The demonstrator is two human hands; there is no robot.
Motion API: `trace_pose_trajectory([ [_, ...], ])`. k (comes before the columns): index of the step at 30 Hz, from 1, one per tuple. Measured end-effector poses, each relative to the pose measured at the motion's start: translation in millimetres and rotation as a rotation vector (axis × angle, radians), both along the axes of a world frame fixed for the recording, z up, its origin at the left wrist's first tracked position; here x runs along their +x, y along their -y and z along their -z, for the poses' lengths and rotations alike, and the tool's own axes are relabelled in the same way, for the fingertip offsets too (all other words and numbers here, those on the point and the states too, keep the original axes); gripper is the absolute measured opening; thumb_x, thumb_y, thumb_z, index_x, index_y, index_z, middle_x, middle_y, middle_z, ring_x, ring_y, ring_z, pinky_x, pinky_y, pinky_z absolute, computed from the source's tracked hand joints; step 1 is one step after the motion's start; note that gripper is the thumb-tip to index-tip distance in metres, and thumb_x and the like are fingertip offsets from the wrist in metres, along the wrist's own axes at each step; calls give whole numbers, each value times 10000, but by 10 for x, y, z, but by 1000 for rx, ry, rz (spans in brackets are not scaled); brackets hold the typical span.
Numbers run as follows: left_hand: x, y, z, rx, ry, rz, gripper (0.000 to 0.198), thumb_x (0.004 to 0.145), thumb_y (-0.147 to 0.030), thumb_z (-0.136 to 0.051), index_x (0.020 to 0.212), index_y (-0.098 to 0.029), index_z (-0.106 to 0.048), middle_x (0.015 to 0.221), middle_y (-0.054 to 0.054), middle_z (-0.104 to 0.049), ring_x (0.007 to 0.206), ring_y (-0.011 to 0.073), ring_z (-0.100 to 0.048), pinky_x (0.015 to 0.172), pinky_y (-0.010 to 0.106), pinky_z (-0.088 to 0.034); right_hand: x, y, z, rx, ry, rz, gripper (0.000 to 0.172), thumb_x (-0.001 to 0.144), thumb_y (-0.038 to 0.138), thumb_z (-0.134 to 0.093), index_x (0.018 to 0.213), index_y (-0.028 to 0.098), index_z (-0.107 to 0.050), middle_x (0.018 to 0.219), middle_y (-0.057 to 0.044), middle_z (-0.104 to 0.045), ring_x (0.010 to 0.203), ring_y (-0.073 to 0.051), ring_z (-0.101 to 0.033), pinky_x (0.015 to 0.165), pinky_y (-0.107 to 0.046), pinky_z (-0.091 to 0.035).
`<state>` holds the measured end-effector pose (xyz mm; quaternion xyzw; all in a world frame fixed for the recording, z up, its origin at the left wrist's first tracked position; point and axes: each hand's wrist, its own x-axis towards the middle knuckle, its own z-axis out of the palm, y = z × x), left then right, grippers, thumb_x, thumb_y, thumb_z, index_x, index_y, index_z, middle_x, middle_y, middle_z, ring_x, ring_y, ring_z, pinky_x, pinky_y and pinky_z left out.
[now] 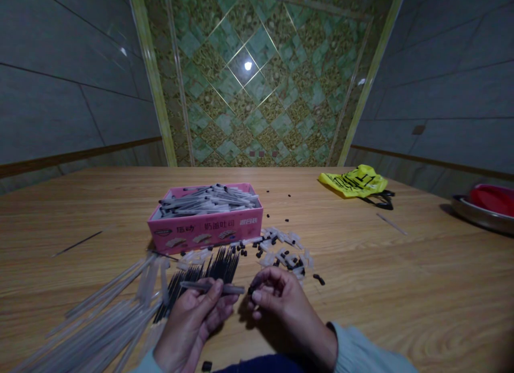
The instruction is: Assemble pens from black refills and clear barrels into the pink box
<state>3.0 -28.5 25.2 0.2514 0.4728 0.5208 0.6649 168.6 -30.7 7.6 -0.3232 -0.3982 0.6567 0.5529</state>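
A black cap lies nearest; the left hand grips a pen, the right hand pinches a small plug; farther, left, a box.

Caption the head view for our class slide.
Left hand holds a pen barrel, right hand a black plug, before a pink box.

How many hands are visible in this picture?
2: the left hand, front centre-left, holds a pen barrel; the right hand, beside it, pinches a small black plug.
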Motion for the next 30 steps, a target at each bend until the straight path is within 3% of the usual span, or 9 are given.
trace_pose_trajectory([
  [11, 44, 18, 29, 39, -13, -50, 262, 637, -123, -767, 783, -140, -551, 736, 103, -724, 660, 206, -707, 576, 260, -580, 68, 16, -29, 175, 423, 141, 203, 630, 259, -765, 729, 160, -617, 630, 15, -604, 528, -117, -570, 481, -217, -443],
  [23, 72, 35, 14, 86, -13, -57, 341, 535, -167, -833, 701, -145, -535, 678, 85, -713, 638, 220, -705, 538, 252, -573, 51, 24, -74, 225, 527, 210, 90, 624, 157, -696, 690, 169, -636, 600, 25, -571, 551, -119, -534, 506, -215, -438],
  [30, 83, 56, -7, 111, -62, -34, 359, 548, -212, -832, 704, -153, -514, 687, 92, -717, 654, 203, -703, 564, 239, -571, 56, 15, -23, 229, 450, 217, 106, 641, 196, -716, 695, 166, -630, 628, 8, -606, 583, -136, -567, 545, -239, -450],
])
